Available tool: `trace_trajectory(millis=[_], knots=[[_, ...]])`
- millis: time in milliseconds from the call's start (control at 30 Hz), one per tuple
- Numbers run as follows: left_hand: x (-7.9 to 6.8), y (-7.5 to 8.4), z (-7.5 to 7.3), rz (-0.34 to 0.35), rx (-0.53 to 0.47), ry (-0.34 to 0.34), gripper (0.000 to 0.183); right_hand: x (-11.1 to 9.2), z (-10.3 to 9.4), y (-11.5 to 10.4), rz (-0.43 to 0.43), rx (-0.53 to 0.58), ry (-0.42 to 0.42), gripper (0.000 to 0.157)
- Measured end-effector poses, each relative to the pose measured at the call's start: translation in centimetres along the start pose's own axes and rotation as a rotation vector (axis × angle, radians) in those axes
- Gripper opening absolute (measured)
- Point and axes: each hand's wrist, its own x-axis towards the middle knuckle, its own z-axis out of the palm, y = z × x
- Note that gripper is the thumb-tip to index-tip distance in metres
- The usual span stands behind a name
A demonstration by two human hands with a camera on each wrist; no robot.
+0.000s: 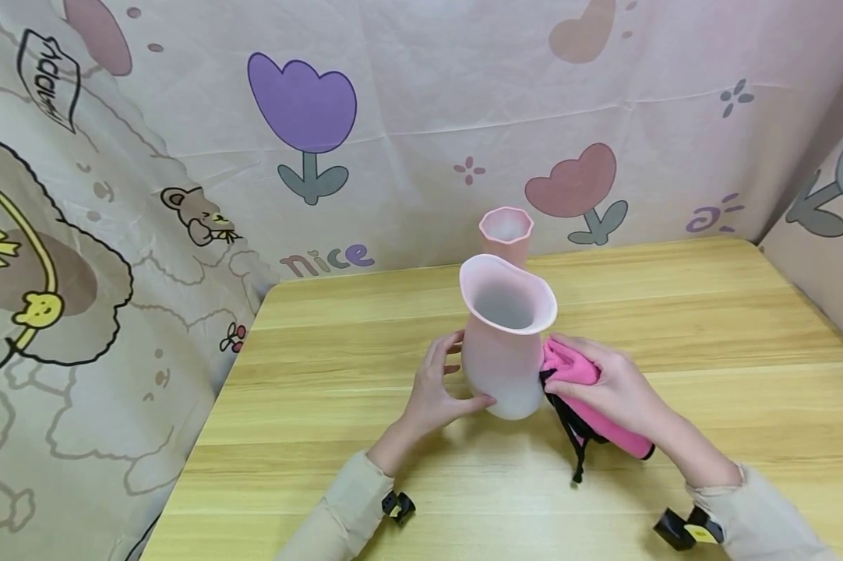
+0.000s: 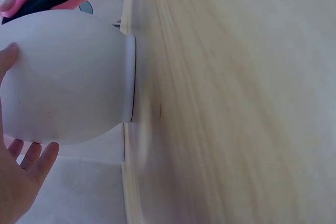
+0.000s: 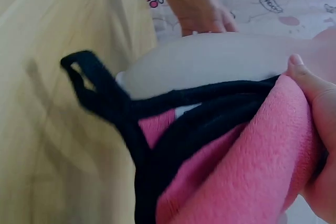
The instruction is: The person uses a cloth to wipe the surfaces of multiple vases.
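Note:
A vase (image 1: 503, 358) with a flared, wavy rim fades from pink at the top to white at the base. My left hand (image 1: 439, 386) holds it from the left, thumb at the front and fingers round the far side; in the left wrist view its base is at the tabletop. In my right hand (image 1: 614, 386) is a bunched pink cloth (image 1: 621, 431) with black edging and a black hanging loop (image 3: 86, 80). The cloth lies against the vase's right side. Part of it is hidden under the right hand.
Behind the vase stands a second, narrower pink vase (image 1: 507, 234) with a faceted rim, partly hidden. The wooden table (image 1: 323, 351) backs onto a hanging sheet (image 1: 421, 93) printed with flowers and bears. Each sleeve carries a small black device near the wrist.

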Motion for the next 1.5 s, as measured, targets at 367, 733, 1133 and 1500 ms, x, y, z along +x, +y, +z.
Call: trace_trajectory(millis=[367,733,1133,1500], knots=[[0.0,0.0,0.0,0.001,0.009,0.013,0.092,2.4,-0.8,-3.1,-0.154,0.126,0.183,0.065],[-0.1,0.0,0.0,-0.008,0.003,0.008,0.092,3.1,-1.6,-4.4,-0.167,0.133,0.314,0.072],[-0.1,-0.1,0.1,-0.023,0.001,0.004,0.091,2.7,-2.0,-4.4,-0.169,0.248,0.436,0.067],[-0.1,-0.2,0.0,-0.009,0.002,0.006,0.091,2.8,-1.6,-4.3,-0.163,0.295,0.434,0.064]])
